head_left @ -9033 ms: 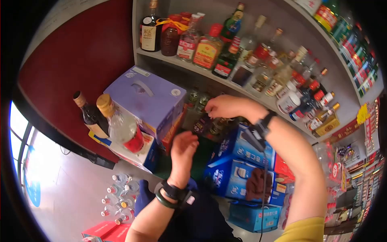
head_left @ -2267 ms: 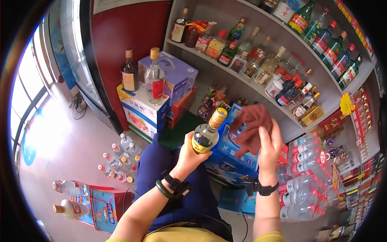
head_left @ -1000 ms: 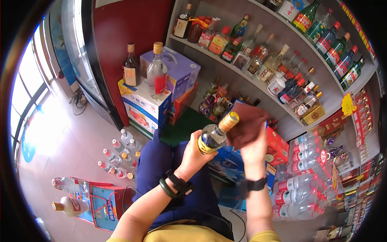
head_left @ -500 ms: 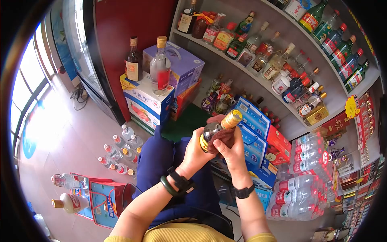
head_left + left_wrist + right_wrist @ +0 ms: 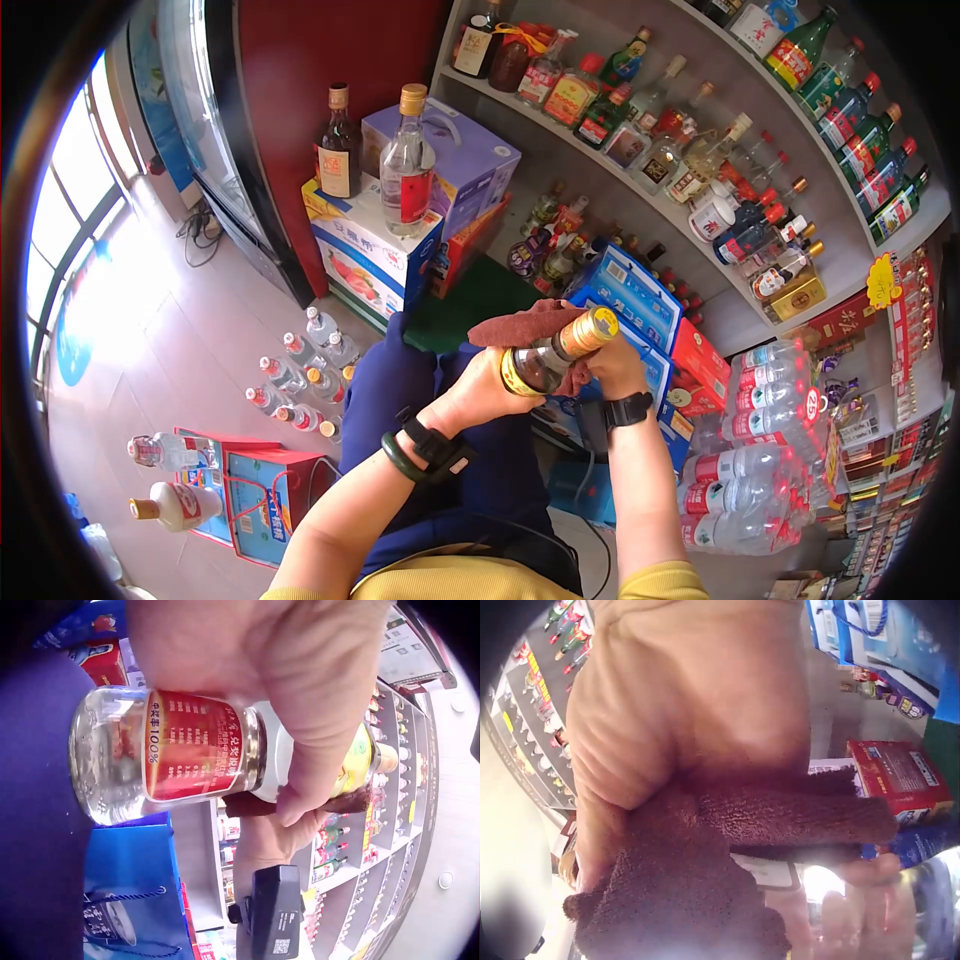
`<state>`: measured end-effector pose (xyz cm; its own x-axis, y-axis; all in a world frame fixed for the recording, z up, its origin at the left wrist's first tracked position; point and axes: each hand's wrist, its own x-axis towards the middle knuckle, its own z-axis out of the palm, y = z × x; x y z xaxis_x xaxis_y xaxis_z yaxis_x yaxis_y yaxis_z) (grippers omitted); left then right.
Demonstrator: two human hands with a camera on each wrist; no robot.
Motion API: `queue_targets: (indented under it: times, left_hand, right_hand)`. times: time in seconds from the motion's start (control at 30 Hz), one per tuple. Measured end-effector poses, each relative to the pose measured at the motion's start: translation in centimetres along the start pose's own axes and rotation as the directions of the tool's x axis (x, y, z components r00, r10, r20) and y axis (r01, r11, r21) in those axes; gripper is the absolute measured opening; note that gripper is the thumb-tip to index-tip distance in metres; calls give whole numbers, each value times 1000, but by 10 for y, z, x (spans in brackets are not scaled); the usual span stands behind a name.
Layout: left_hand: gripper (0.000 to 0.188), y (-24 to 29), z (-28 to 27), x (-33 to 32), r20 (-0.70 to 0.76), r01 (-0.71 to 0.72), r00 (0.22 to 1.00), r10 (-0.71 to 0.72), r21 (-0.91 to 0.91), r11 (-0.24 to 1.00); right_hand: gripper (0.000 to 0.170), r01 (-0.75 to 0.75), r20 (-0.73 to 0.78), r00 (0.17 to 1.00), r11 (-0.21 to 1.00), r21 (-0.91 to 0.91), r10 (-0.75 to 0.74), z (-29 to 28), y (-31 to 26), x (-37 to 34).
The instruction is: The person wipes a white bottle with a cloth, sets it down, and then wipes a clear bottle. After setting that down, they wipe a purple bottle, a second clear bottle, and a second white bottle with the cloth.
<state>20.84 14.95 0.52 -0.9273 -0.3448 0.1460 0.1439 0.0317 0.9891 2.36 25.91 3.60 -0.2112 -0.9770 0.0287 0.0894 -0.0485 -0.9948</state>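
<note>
A clear glass bottle (image 5: 543, 364) with a gold cap is tilted up to the right above the person's lap. My left hand (image 5: 483, 390) grips its body; the left wrist view shows the bottle's red label (image 5: 193, 746) and the thumb of the left hand (image 5: 300, 697) across the upper part. Behind the bottle, my right hand (image 5: 617, 368) holds a brown cloth (image 5: 525, 325) against it, its fingers partly hidden. In the right wrist view the cloth (image 5: 682, 877) hangs from the right hand (image 5: 690, 697) beside the bottle's glass.
Shelves of bottles (image 5: 585, 135) curve along the back and right. Two bottles stand on a white box (image 5: 365, 255) beside a purple box (image 5: 470, 150). Several bottles (image 5: 285, 375) stand on the floor at left; blue boxes (image 5: 630, 300) and packed water bottles (image 5: 750, 470) are at right.
The right hand came in from the side with the cloth and brought it onto the bottle. Since half a second ago it moved behind the bottle's neck, and the cloth now spreads out to the left.
</note>
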Motion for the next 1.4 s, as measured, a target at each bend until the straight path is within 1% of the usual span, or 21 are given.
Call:
queue_targets:
  times: [0.1, 0.17, 0.2, 0.27, 0.3, 0.33, 0.4, 0.43, 0.47, 0.53, 0.6, 0.67, 0.73, 0.8, 0.93, 1.03, 1.07, 1.13, 1.2, 1.33, 1.4]
  left_hand:
    - [67, -1, 1, 0, 13, 23, 1000, -23, 2, 1000]
    - [69, -4, 4, 1, -95, -163, 982, 161, -13, 987]
    - [69, -3, 4, 0, -91, -164, 983, 162, -12, 986]
    - [73, 2, 5, -3, -114, -186, 974, 195, 92, 978]
    - [73, 2, 5, -3, -110, -189, 974, 199, 96, 977]
    - [74, 1, 5, -2, -126, -164, 977, 170, 54, 985]
    - [78, -2, 6, -3, -143, -113, 984, 107, -34, 993]
    - [74, -5, 7, -8, -246, -90, 962, 120, 130, 987]
    - [81, -18, 7, -6, -223, -71, 973, 61, -38, 997]
    - [84, -32, 6, -4, -260, -149, 960, 105, -155, 977]
    - [83, -39, 0, -2, -234, -125, 969, 85, -161, 979]
    - [83, -42, -3, -4, -216, -42, 976, 9, -147, 988]
    - [83, -39, -2, -3, -206, -46, 978, 19, -128, 991]
    - [83, -35, 0, -6, -212, -81, 975, 62, -82, 993]
    - [85, -22, 4, -11, -224, -80, 972, 77, -4, 997]
    - [86, -22, 4, -11, -229, -66, 971, 69, 21, 998]
    - [86, -24, 4, -11, -227, -65, 971, 68, 22, 998]
    - [87, -29, 2, -11, -240, -55, 969, 60, 28, 998]
    - [86, -32, 1, -11, -224, -35, 974, 35, 3, 999]
    - [85, -32, 1, -10, -202, -23, 979, 17, -28, 999]
    - [85, -31, 2, -11, -215, -66, 974, 64, 1, 998]
  right_hand:
    - [71, -52, 79, 996, 982, 181, 38, -12, 18, 11]
    - [55, -91, 88, 994, 919, 382, 62, -7, 22, 17]
    - [55, -88, 85, 995, 920, 383, 59, -5, 25, 19]
    - [33, -19, 83, 996, 831, 556, -33, 5, 32, 23]
    - [22, 45, -82, 997, 900, 433, -10, 40, 1, 14]
    - [22, 54, -85, 996, 900, 434, -19, 46, -5, 11]
    - [27, 118, -306, 942, 990, -72, -135, 51, -10, 5]
    - [32, 119, -332, 937, 993, 18, -106, 36, 4, 7]
    - [42, 186, -445, 891, 966, 179, -89, 23, 17, 12]
    - [51, 255, -390, 921, 802, 540, -30, 27, -12, 0]
    - [60, 255, -321, 941, 849, 463, -108, 24, -23, -9]
    - [65, 353, -500, 865, 747, 563, -32, 29, -22, -20]
    - [66, 350, -415, 903, 754, 555, -114, 29, -25, -31]
    - [65, 340, -503, 864, 741, 578, -5, 30, -24, -36]
    - [61, 275, -414, 910, 702, 657, 30, 18, -21, -47]
    - [45, -27, -127, 991, 998, 56, 34, -3, -33, -61]
    - [42, 44, -208, 972, 949, -311, -113, 1, -32, -62]
    - [47, 33, -134, 974, 698, -716, -184, -1, -48, -72]
    - [48, 47, -204, 956, 798, -600, -209, -8, -54, -80]
    - [55, 22, -374, 872, 788, -615, -316, -25, -71, -86]
    - [63, -93, -509, 844, 890, -446, -167, -27, -79, -94]
